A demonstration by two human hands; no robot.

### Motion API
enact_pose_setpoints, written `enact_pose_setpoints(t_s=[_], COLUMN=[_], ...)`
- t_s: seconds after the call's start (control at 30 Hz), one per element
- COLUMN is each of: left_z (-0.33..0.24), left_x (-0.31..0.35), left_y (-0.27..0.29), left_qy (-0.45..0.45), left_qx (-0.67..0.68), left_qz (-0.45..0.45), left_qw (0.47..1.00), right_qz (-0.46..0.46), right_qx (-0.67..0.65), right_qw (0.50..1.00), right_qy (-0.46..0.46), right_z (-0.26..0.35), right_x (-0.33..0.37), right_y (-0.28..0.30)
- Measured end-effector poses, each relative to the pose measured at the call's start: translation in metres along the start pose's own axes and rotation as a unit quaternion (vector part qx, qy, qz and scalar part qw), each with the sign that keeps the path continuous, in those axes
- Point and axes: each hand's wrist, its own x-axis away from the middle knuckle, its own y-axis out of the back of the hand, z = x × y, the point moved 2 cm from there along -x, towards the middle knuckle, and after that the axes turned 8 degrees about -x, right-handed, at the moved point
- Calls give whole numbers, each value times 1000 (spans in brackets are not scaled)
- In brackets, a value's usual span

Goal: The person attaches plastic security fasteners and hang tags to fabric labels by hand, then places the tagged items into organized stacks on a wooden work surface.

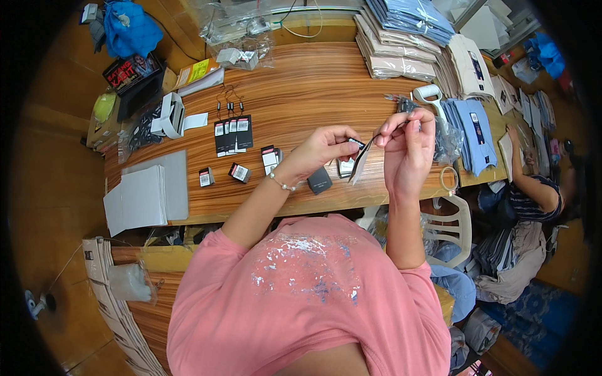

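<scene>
Over the table, my left hand [323, 151] is closed, pinching a small black-and-white label between thumb and fingers. My right hand [407, 147] is raised beside it, its fingertips pinched on the dark string of a hang tag [360, 165] that dangles between both hands. Beneath them lies a small dark stack of cards [320, 180], with pale labels partly hidden behind the tag. Left of my left hand are small piles of barcode labels [239, 172] and several black hang tags [241, 133] laid out overlapping, their strings pointing away from me.
White paper sheets [141, 195] lie at the table's left. Folded, bagged garments [401, 59] are stacked at the back right, near a white tape roll [427, 93] and blue shirts [471, 135]. A white plastic chair [461, 229] stands at right, and another person's arm [533, 188] reaches in there.
</scene>
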Motion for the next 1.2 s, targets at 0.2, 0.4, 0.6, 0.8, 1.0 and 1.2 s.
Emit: enact_pose_setpoints(t_s=[0.2, 0.4, 0.6, 0.8, 1.0, 1.2], left_z=[-29, -62, -71, -63, -64, -63], left_x=[11, 23, 29, 22, 22, 19], left_y=[-1, 0, 3, 8, 5, 6], left_qy=[-53, -106, -143, -98, -66, -85], left_qx=[-84, -153, -209, -108, -63, -86], left_qz=[-83, -133, -150, -109, -99, -98], left_qw=[992, 973, 956, 983, 991, 988], right_qz=[15, 27, 16, 1, -7, -8], right_qx=[82, -9, -55, 38, 98, 204], right_qw=[996, 998, 995, 996, 990, 973], right_qy=[-34, -64, -79, -85, -100, -105], right_z=[15, 15, 9, 2, 4, 9], right_x=[9, 12, 12, 13, 16, 14], right_y=[3, 6, 8, 8, 2, -14])
